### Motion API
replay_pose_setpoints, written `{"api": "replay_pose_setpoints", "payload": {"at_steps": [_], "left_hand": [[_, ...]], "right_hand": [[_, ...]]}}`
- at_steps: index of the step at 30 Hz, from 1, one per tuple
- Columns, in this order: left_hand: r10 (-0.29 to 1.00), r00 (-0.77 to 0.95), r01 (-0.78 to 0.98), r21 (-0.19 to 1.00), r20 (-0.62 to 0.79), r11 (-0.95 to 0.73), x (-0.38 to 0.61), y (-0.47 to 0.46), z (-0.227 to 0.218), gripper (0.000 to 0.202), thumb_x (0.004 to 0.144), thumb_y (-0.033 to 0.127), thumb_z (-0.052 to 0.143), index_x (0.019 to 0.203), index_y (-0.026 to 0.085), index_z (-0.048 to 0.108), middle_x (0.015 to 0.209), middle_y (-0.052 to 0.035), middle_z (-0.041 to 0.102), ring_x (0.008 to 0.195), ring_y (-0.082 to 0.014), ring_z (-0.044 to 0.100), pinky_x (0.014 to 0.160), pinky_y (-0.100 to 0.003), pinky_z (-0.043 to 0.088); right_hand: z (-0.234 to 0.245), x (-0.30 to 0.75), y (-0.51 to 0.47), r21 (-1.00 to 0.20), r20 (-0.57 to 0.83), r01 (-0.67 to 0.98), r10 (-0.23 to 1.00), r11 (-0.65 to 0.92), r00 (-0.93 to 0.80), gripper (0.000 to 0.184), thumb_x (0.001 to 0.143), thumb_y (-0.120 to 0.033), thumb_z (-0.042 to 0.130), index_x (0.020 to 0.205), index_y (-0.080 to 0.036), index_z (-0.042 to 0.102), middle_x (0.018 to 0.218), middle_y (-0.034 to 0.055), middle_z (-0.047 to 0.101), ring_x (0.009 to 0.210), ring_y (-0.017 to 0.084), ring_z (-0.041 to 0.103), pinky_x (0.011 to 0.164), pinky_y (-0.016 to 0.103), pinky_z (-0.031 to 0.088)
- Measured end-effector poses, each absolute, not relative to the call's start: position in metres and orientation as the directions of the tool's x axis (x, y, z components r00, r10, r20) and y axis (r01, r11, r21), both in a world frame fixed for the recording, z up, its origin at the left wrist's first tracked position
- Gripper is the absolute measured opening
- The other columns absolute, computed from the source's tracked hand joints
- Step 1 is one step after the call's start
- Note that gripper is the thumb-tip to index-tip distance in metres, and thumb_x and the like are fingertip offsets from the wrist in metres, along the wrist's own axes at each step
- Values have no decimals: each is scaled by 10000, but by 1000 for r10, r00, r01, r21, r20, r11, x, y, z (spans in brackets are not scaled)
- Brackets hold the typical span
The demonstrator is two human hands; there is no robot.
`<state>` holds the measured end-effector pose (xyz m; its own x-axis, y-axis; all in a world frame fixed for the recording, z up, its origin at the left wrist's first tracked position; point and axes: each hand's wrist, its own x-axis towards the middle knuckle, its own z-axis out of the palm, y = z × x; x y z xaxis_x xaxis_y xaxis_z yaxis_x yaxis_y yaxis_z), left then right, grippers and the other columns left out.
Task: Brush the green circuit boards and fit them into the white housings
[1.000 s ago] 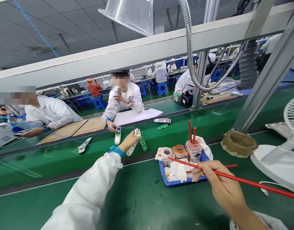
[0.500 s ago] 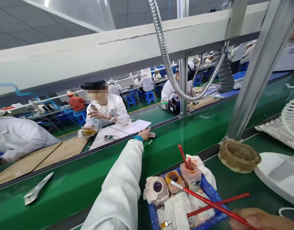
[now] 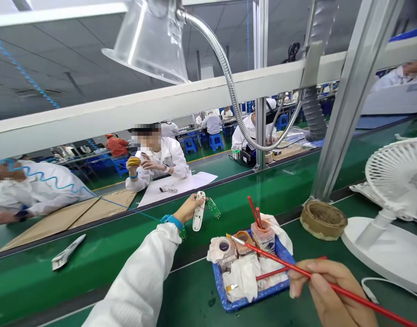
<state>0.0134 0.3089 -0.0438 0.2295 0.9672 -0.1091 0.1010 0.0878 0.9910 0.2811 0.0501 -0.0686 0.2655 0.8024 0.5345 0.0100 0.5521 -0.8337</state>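
My L hand (image 3: 189, 209) is out over the green conveyor belt (image 3: 92, 236), fingers closed around a long white plastic housing (image 3: 199, 211). The housing stands near upright in my grip. A small green circuit board (image 3: 213, 207) sits just beside it, not touching as far as I can tell. A bright blue wristband (image 3: 173, 221) shows at the cuff of my white ribbed sleeve (image 3: 136, 277).

R hand (image 3: 322, 290) is clenched pen-style on a long thin red-handled brush (image 3: 276, 262), its pale tip angled across a blue plastic tray (image 3: 249, 305). The tray is lined w/ white cloth and holds a clear jar of pinkish liquid w/ red sticks in it (image 3: 262, 238), a small orange tin (image 3: 241, 240) and a wrapped round pot (image 3: 223, 249). The brush tip is near the tin, but contact is hard to tell from here.

Step in hand, my call: brush work on the white housing, w/ the part in L and brush in R. Next move calls for bringing the tip across to the part w/out dragging it over the tray's contents.
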Motion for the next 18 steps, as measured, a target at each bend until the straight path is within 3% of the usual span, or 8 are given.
{"api": "replay_pose_setpoints", "payload": {"at_steps": [3,7,12,18], "left_hand": [[976,204,-18,996,-80,86,-2,257,-14,158,795,187,614,941,143,571,961,-43,621,763,-130,611,769,-317,516],[970,182,-66,983,-159,174,-17,183,14,170,726,167,666,871,148,580,877,-45,635,712,-138,620,773,-326,520],[945,137,-40,952,-297,305,-24,114,29,149,722,193,662,803,156,543,675,-15,599,577,-128,595,646,-298,514],[932,163,21,945,-325,326,-28,76,34,186,715,243,673,787,167,520,619,2,566,555,-115,555,496,-209,401]], "right_hand": [[-59,273,54,-773,627,59,746,632,225,98,913,-210,459,960,-232,543,726,41,648,696,187,640,647,302,537],[-44,261,54,-703,709,168,700,692,84,110,908,-167,456,963,-234,524,739,16,628,820,164,610,712,253,501],[-19,241,43,-647,713,196,676,736,-183,141,902,-135,434,928,-245,519,820,-1,611,800,139,591,713,251,478],[2,219,28,-599,674,222,634,770,-379,146,891,-115,409,884,-239,486,806,-12,588,789,133,582,698,246,458]]}}
